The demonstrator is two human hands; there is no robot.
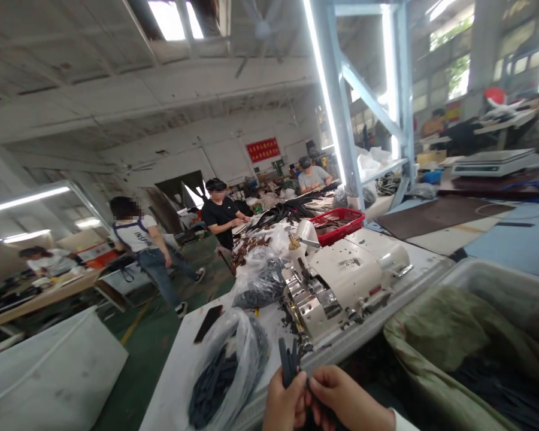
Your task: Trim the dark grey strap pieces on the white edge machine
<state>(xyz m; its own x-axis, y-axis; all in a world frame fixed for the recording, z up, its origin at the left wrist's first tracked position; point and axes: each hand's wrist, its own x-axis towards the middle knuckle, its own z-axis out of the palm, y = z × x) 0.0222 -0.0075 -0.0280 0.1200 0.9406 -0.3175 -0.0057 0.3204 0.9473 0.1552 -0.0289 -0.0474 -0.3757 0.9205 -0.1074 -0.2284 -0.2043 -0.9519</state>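
Observation:
Low in the head view, my left hand (285, 400) is closed around a small bundle of dark grey strips (289, 363), whose ends stick up above the fingers. My right hand (341, 394) is beside it, its thumb and fingers pinched at the same bundle; the strips' lower ends are mostly hidden by the hands. Just beyond is a cream-coloured machine (341, 281) with bright metal plates, standing on the white table (170, 371). To the left of my hands, an open clear plastic bag (247, 353) holds many similar dark strips (213, 380).
A red basket (339, 224) stands behind the machine, next to a filled plastic bag (263, 278). On the right is a large bin (489, 281) lined with greenish cloth (431, 323). A blue metal frame (341, 102) rises behind. Several people work or walk farther back.

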